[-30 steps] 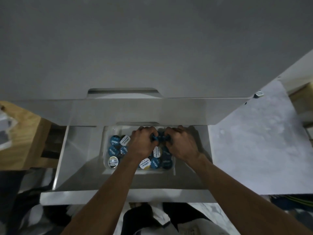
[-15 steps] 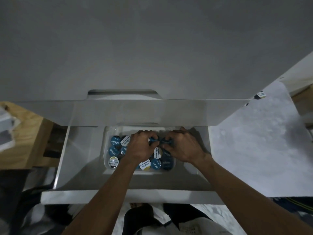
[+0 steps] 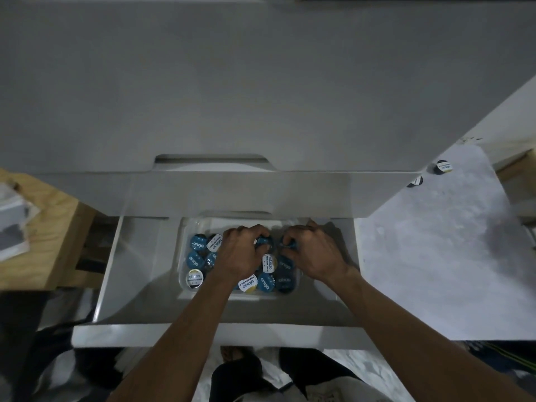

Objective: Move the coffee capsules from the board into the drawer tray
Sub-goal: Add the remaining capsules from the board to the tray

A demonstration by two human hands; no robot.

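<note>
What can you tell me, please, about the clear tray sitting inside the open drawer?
The clear tray looks like thin transparent plastic, rectangular with rounded corners and a raised rim. It lies flat on the floor of the open white drawer, near the back and roughly central. It is packed with round coffee capsules, mostly blue-lidded, a few white or yellow-edged. The left hand and right hand reach into it, each closed on a blue capsule, hiding part of its contents.
</note>
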